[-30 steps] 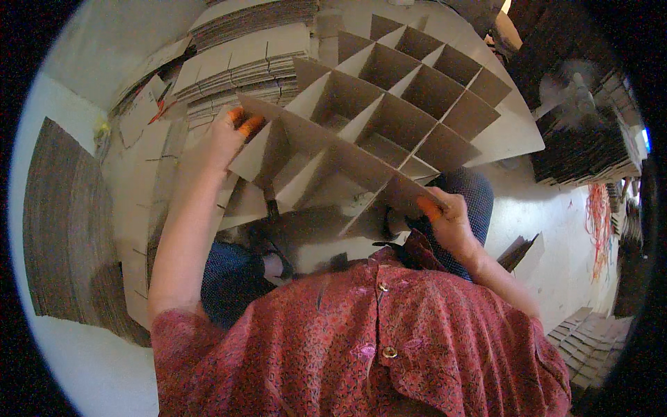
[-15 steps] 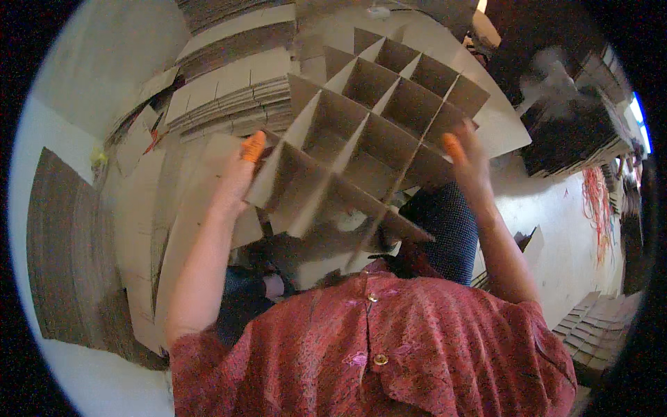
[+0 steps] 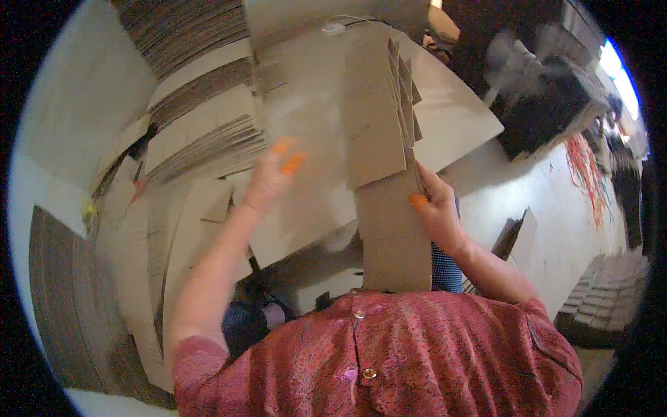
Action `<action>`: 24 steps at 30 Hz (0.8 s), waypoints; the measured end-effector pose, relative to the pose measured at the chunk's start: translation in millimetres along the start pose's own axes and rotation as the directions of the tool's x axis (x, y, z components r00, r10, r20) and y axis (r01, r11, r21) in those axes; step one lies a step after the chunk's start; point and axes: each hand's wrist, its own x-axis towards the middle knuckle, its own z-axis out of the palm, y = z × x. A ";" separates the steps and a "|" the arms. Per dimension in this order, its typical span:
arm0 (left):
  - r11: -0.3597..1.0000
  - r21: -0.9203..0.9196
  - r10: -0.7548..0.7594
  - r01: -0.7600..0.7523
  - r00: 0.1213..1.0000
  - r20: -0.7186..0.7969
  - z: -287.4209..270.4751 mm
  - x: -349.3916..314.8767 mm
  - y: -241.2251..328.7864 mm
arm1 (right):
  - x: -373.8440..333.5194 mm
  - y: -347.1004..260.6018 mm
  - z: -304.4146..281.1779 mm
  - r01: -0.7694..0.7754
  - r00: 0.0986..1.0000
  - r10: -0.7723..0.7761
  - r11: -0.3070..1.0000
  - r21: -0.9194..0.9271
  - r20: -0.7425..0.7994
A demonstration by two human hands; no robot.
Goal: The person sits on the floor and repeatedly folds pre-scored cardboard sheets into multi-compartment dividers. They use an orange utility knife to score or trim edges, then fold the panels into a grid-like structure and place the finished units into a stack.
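A brown cardboard partition insert (image 3: pixel 379 118) now stands collapsed into a narrow, flat bundle, with several slotted strips stacked along its right side. Its lower end reaches back to my shirt front. My right hand (image 3: pixel 438 212) grips the right edge of this bundle, an orange cover on the thumb. Over the pale tabletop, left of the cardboard and apart from it, my left hand (image 3: pixel 271 177) is blurred by motion. Its orange-covered fingertips look spread, and nothing shows between them.
Slotted cardboard sheets (image 3: pixel 201 142) are stacked at the left of the pale table (image 3: pixel 458 111). A tall cardboard stack (image 3: pixel 76 299) stands at far left. On the right are a fan (image 3: pixel 511 62), a dark stack (image 3: pixel 542 111), red strips (image 3: pixel 583 167) and more bundled cardboard (image 3: pixel 604 292).
The partition insert has gone from an opened grid held in both hands to a flat bundle. My left hand has let go of it; my right hand has shifted down and left along it.
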 end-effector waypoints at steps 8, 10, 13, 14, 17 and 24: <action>0.573 0.811 0.170 -0.115 0.985 0.019 -143.5 89.4 -132.1 | -50.7 -35.2 -98.3 0.109 0.732 -0.330 0.921 -0.375 -0.597; 0.947 0.292 -0.133 0.135 0.991 -0.026 -117.7 106.4 -124.2 | -66.8 -31.0 -131.1 0.024 0.607 -0.333 0.915 -0.402 -0.722; 0.826 0.544 -0.207 0.151 0.977 0.043 -131.5 109.9 -109.4 | -91.8 -7.8 -186.2 -0.249 0.561 -0.413 0.742 -0.622 -0.717; 0.665 0.731 -0.217 0.152 0.976 -0.005 -120.9 110.4 -82.8 | -102.2 8.4 -200.5 -0.390 0.562 -0.369 0.671 -0.630 -0.740; 0.570 0.796 -0.323 0.207 0.946 -0.014 -103.6 101.0 -29.9 | -156.4 87.4 -249.9 -0.604 0.589 -0.211 0.528 -0.598 -0.780; 0.639 0.756 -0.317 0.143 0.944 0.089 -144.2 111.4 -67.0 | -284.8 272.8 -249.1 -0.870 0.358 0.647 -0.031 -0.492 -0.673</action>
